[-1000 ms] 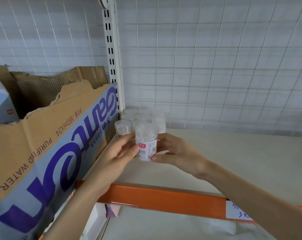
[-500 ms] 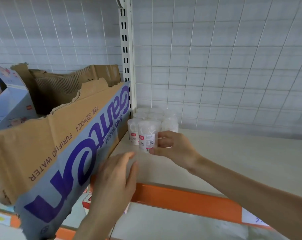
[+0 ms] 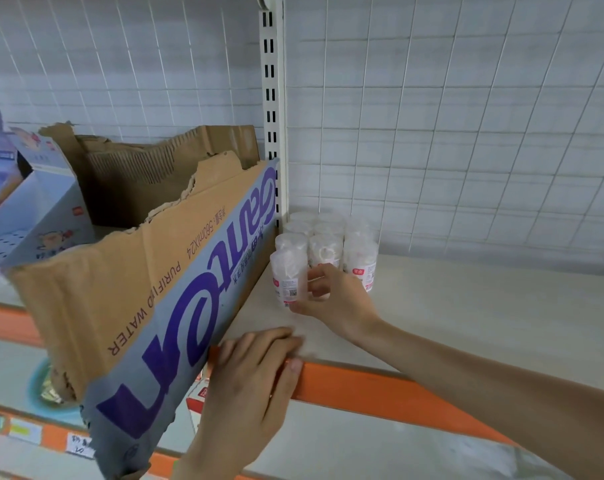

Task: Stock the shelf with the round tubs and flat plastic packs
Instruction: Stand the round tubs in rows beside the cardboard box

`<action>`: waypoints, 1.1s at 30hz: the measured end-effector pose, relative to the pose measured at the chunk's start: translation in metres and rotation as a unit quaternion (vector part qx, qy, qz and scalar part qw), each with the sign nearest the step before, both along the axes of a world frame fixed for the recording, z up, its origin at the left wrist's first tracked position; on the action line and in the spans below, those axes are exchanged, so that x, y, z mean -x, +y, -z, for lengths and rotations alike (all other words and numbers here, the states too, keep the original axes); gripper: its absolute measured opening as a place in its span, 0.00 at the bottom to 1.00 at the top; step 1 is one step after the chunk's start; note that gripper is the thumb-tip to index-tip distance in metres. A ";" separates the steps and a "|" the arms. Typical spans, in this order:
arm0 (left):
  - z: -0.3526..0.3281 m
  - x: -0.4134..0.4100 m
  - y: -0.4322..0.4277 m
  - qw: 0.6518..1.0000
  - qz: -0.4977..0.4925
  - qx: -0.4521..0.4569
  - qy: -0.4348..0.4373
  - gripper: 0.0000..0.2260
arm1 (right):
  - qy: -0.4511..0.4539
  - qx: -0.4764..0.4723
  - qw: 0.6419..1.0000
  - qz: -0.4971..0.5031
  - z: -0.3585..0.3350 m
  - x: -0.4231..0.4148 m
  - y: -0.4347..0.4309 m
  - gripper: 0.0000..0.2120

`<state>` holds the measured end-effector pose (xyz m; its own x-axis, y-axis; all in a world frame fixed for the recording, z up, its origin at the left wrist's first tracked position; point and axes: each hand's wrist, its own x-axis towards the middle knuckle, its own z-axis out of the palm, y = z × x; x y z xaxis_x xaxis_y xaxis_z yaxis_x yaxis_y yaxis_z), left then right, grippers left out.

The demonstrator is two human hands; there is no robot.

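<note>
Several clear round tubs (image 3: 328, 237) with white contents and pink labels stand in rows at the back left corner of the cream shelf (image 3: 466, 306). My right hand (image 3: 335, 299) holds the front-left tub (image 3: 288, 277), fingers curled round its right side, the tub upright on the shelf. My left hand (image 3: 255, 372) lies on the shelf's orange front rail (image 3: 380, 389), fingers over the top and thumb on the rail's face. No flat plastic packs are visible.
A torn cardboard water carton (image 3: 137, 299) with purple lettering sits tilted to the left, jutting past the shelf edge. A blue-white printed box (image 3: 27, 209) stands far left. A white slotted upright (image 3: 274, 109) and wire grid back panel bound the shelf.
My left hand has come down from beside the tub onto the orange rail. My right hand has set the tub down at the front left of the group.
</note>
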<state>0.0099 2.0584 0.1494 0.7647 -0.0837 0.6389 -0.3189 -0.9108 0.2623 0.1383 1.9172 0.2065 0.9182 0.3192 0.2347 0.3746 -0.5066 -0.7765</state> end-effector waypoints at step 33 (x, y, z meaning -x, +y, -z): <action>0.014 -0.008 -0.002 0.994 -0.006 0.019 -0.108 0.23 | -0.030 0.085 0.996 0.016 -0.006 0.015 0.007 0.31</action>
